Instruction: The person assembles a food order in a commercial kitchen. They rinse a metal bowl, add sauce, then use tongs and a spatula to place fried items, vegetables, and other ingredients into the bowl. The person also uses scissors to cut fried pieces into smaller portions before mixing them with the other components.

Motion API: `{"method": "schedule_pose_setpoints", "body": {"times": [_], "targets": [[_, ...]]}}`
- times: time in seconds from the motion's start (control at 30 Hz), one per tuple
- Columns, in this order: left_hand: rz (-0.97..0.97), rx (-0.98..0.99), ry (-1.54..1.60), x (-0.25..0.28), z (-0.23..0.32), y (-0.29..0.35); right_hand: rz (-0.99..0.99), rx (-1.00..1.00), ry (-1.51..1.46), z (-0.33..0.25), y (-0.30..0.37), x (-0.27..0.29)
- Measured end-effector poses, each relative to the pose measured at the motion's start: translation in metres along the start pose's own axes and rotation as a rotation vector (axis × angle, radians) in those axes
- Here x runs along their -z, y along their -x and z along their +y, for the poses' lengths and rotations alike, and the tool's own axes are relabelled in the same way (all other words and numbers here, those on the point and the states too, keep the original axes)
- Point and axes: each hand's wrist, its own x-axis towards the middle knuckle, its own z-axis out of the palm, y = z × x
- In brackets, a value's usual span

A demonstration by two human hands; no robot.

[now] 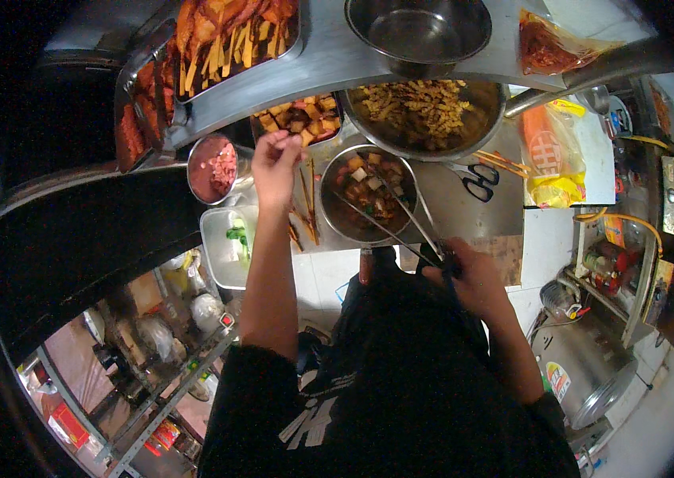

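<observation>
My right hand (468, 279) grips a pair of long metal tongs (408, 219). Their two arms reach, spread apart, into a round steel bowl (330, 223) with pale cubes and brown, saucy food pieces (369, 187) in it. My left hand (277, 163) is raised, left of the bowl, with its fingers curled together in front of a tray of browned cubes (321, 119). Whether anything is between those fingers is too small to tell. Wooden chopsticks (309, 207) lie between my left forearm and the bowl.
Behind the bowl stands a wide basin of twisted brown food (420, 107); black-handled scissors (478, 182) lie right of it. A pot of pink pieces (221, 167) and a plastic tub with greens (221, 263) stand left. A metal shelf (321, 60) carries an empty pan (420, 32) and skewers (237, 52).
</observation>
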Motion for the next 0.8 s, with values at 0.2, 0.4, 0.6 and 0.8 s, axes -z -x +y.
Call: {"method": "schedule_pose_setpoints", "body": {"times": [0.2, 0.4, 0.6, 0.8], "targets": [[-0.119, 0.220, 0.372, -0.029, 0.040, 0.120, -0.091, 0.182, -0.100, -0.023, -0.012, -0.023], [-0.174, 0.076, 0.208, -0.035, 0.052, 0.159, -0.070, 0.384, -0.071, -0.033, -0.013, -0.035], [-0.163, -0.011, 0.089, -0.034, 0.049, 0.166, -0.149, 0.308, -0.023, -0.024, -0.010, -0.038], [-0.131, -0.006, -0.050, -0.036, 0.042, 0.165, -0.094, 0.355, 0.004, -0.003, -0.004, -0.044]]}}
